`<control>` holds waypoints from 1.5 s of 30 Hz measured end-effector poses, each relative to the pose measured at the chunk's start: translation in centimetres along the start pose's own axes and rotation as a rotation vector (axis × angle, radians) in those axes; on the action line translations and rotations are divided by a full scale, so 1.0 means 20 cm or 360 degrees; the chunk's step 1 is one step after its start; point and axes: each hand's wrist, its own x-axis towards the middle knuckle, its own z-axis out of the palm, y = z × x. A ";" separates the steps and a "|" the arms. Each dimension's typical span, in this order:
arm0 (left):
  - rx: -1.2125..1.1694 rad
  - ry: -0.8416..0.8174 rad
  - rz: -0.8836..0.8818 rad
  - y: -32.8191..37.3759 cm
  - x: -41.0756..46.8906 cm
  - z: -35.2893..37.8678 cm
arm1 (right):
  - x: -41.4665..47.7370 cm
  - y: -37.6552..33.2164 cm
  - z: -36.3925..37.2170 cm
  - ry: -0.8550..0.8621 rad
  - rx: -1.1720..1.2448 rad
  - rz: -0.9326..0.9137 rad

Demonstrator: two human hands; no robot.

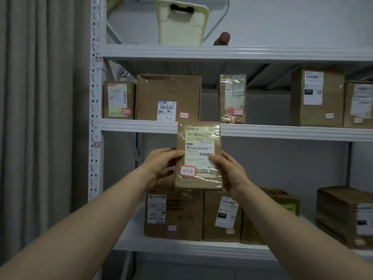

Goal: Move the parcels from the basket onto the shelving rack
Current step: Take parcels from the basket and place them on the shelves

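Observation:
I hold a small brown taped parcel point(198, 156) upright in front of the white shelving rack point(262, 131), its top edge level with the middle shelf's front rail. It carries a white shipping label and a red-framed sticker. My left hand point(161, 164) grips its left side and my right hand point(228, 170) grips its right side, thumbs on the front. On the shelf behind it there is a gap between the big box point(168, 97) and a narrow taped parcel point(232, 99). No basket is in view.
More cardboard parcels stand on the middle shelf at the left point(119, 100) and right point(317, 97), and several on the lower shelf point(173, 214). A cream plastic container point(181, 23) sits on the top shelf. A grey curtain point(40, 118) hangs at the left.

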 end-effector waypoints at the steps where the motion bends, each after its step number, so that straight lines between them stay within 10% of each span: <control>1: -0.0002 0.0007 0.0016 0.02 0.01 0.01 | 0.03 -0.02 -0.01 -0.0011 0.0005 -0.0008; 15: 0.0213 -0.0164 0.0218 0.31 0.28 -0.10 | 0.35 -0.21 0.14 -0.0251 0.0034 -0.0160; 19: 0.0218 -0.0127 0.0332 0.40 0.41 -0.13 | 0.53 -0.33 0.13 0.0279 -0.0207 -0.0377; 24: 0.0211 -0.0045 0.0386 0.45 0.50 -0.11 | 0.73 -0.42 -0.03 0.1104 -0.1419 -0.0762; 45: 0.0254 0.0164 0.0534 0.54 0.67 0.21 | 1.22 -0.51 -0.16 0.1169 -0.1673 -0.0481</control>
